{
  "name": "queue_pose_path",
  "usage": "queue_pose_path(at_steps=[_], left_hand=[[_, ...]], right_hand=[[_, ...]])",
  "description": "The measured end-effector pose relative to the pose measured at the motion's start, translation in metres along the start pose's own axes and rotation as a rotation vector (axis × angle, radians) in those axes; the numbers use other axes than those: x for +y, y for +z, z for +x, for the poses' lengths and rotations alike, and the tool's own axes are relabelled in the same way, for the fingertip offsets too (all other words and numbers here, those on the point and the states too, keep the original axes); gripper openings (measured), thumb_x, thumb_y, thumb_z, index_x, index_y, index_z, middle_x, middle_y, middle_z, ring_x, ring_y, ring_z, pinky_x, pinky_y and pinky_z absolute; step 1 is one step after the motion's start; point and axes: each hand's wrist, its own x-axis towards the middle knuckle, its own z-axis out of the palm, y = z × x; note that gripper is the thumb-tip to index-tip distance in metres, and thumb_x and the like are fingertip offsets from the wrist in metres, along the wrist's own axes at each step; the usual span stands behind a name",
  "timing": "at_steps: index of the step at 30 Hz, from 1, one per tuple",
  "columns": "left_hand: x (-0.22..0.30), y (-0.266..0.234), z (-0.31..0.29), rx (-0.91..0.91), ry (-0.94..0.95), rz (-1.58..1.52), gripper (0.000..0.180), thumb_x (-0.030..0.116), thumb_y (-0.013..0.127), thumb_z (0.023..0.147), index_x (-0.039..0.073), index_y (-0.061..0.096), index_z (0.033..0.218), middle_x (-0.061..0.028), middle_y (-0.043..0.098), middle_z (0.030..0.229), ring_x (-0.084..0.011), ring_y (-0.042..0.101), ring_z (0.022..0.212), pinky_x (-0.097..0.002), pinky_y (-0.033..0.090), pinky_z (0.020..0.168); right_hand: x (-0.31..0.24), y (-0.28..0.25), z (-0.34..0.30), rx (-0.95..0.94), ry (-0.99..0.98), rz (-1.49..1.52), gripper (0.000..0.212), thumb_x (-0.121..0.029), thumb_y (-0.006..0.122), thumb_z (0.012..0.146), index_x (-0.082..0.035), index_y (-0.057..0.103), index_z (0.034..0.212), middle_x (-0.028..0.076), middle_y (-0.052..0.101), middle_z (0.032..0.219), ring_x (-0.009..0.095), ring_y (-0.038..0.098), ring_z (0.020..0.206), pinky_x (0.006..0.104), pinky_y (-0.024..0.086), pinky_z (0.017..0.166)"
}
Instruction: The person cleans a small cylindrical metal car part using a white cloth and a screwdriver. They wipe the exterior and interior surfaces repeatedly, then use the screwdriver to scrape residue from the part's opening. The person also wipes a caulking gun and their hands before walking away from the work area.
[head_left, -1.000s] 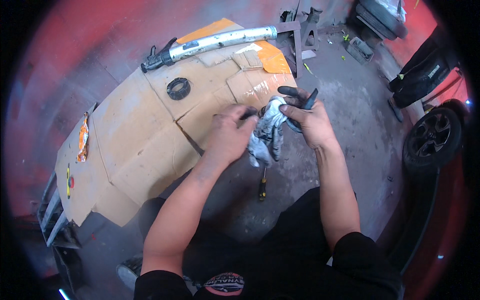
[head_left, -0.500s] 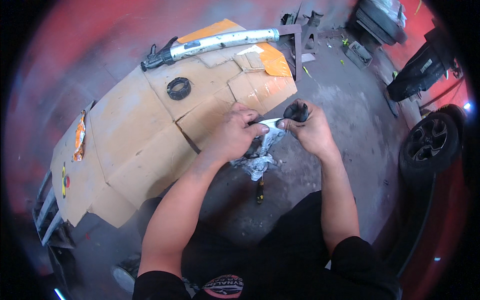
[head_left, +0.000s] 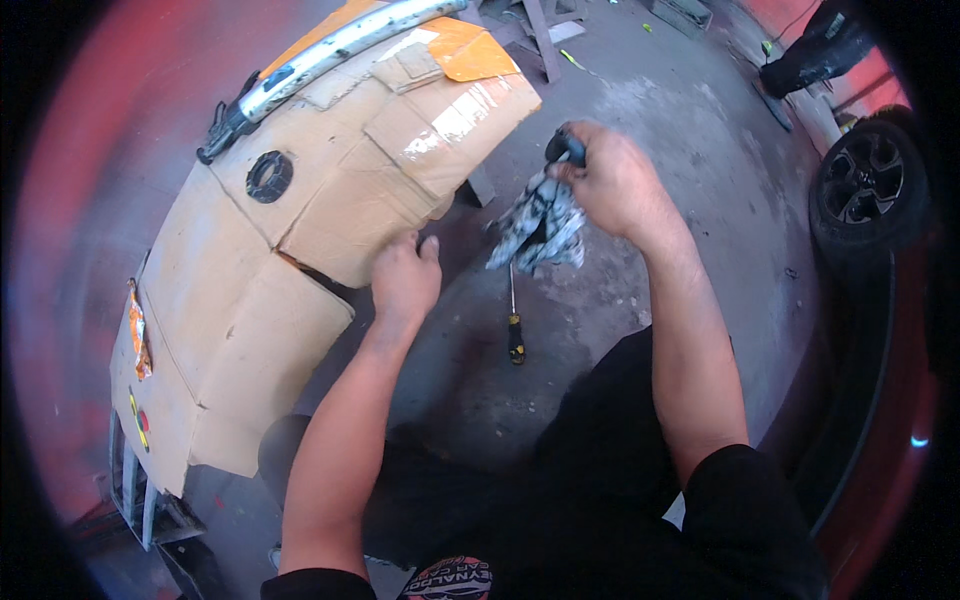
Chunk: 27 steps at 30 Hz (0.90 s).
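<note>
My right hand (head_left: 618, 185) grips a white rag (head_left: 543, 228) smeared with black, which hangs down crumpled over the floor. A dark, rounded black piece (head_left: 566, 148) shows at the same fingers; its kind I cannot make out. My left hand (head_left: 405, 278) is beside the near right edge of a cardboard-covered surface (head_left: 300, 350), its fingers curled and the thumb pointing up. Whether anything lies inside those fingers is hidden. Below the rag a screwdriver (head_left: 515, 340) with a black and yellow handle lies on the floor.
On the cardboard are a black ring (head_left: 269, 176), a long silver tube (head_left: 345, 60) with a black end, a crumpled orange wrapper (head_left: 138, 330) and a yellow tool (head_left: 138, 418). A car wheel (head_left: 868, 180) stands at right. Another person's dark-clothed leg (head_left: 820, 50) is at far right.
My left hand has let go of the rag and moved left and down to the cardboard's edge. The right hand has lifted the rag, now hanging from it. The view has shifted.
</note>
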Motion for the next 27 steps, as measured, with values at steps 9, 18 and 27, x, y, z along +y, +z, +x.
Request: queue_pose_path(at_steps=[9,18,27], left_hand=[[0.021,0.195,-0.061,-0.582,-0.201,0.089,0.056,0.039,0.065,0.089,-0.001,0.049,0.125,-0.0203,0.067,0.114,-0.0356,0.064,0.109,-0.0479,0.051,0.092],[0.012,0.137,-0.029,-0.579,-0.068,0.131,0.042,0.015,0.058,0.081,-0.003,0.056,0.119,-0.025,0.066,0.112,-0.0388,0.064,0.107,-0.0467,0.051,0.093],[0.019,-0.058,-0.03,-0.4,0.091,0.198,0.044,0.015,0.053,0.082,-0.002,0.057,0.122,-0.0276,0.065,0.111,-0.0397,0.063,0.106,-0.0469,0.049,0.094]], right_hand=[[0.024,-0.03,0.008,0.075,0.175,-0.075,0.032,-0.025,0.072,0.084,-0.005,0.067,0.109,0.019,0.07,0.087,0.037,0.067,0.087,0.0467,0.051,0.075],[0.05,-0.039,0.018,0.079,0.152,0.076,0.031,-0.001,0.067,0.079,-0.002,0.066,0.11,0.02,0.07,0.1,0.032,0.067,0.099,0.0406,0.05,0.085],[0.051,-0.036,0.023,0.088,0.078,0.139,0.031,0.0,0.064,0.077,-0.002,0.068,0.108,0.016,0.07,0.093,0.026,0.067,0.088,0.036,0.051,0.082]])
